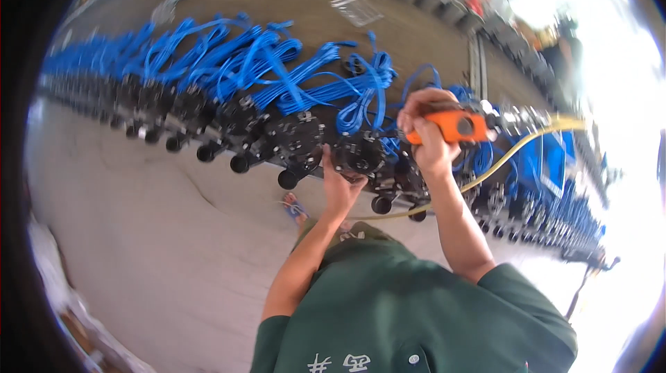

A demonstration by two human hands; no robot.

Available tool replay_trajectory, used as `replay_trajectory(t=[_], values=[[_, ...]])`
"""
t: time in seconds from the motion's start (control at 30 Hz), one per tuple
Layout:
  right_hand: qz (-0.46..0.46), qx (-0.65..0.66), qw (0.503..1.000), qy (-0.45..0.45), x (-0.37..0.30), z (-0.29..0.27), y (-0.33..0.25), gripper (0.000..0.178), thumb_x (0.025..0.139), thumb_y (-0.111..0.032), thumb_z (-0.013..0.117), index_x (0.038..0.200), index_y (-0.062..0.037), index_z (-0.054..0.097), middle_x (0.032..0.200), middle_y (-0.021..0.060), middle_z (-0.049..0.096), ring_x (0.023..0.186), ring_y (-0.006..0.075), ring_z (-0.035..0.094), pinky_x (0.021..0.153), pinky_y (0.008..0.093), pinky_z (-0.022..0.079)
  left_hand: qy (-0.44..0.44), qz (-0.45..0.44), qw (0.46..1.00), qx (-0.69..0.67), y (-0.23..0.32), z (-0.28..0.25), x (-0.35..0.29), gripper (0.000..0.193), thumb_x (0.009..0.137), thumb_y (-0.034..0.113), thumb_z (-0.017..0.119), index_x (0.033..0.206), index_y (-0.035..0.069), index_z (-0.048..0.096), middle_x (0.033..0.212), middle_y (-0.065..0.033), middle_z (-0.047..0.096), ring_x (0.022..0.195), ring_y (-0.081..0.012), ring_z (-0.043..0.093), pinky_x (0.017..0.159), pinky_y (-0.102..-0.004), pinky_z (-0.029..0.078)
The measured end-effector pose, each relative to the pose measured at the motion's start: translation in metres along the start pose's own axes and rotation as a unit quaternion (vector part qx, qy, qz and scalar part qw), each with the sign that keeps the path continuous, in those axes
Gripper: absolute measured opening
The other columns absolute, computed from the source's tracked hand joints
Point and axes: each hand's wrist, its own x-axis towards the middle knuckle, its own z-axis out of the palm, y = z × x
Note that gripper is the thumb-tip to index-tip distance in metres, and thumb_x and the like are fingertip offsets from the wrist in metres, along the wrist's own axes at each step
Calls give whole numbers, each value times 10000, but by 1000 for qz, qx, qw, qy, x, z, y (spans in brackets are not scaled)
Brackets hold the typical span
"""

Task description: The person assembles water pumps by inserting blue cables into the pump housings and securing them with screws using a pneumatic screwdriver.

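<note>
My right hand is closed around an orange hand tool, raised above a long row of black round units with knobs. The tool's front end is blurred, so its exact kind does not show. Lower down, my left hand grips the near side of one black round unit, thumb up along its left edge and fingers at its underside. Another such unit stands just left of that hand. Behind the gripped unit lie bundled blue flat cords.
A yellow hose curves past my right forearm and under the row. More blue cord bundles lie along the brown surface at the left, with a clear plastic bag beyond. Blue panels stand at the right. Pale floor lies below.
</note>
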Motion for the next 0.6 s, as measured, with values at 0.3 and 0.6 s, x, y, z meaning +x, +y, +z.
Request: replay_trajectory(t=[0.3, 0.6], values=[[-15, -79, 996, 43, -12, -42, 43, 66, 728, -27, 653, 777, -20, 609, 702, 39, 635, 654, 114, 604, 644, 288, 506, 151, 112, 901, 392, 4, 26, -23, 893, 824, 198, 839, 1448, -46, 249, 1032, -200, 681, 902, -300, 681, 856, -437, 530], [-23, -82, 996, -5, -9, -50, 45, 110, 720, -3, 612, 829, 0, 621, 768, 53, 659, 715, 146, 642, 684, 310, 531, -115, -19, 969, 217, -33, 41, -62, 291, 890, 81, 770, 1133, 0, 631, 840, -98, 728, 736, -168, 712, 675, -294, 570]])
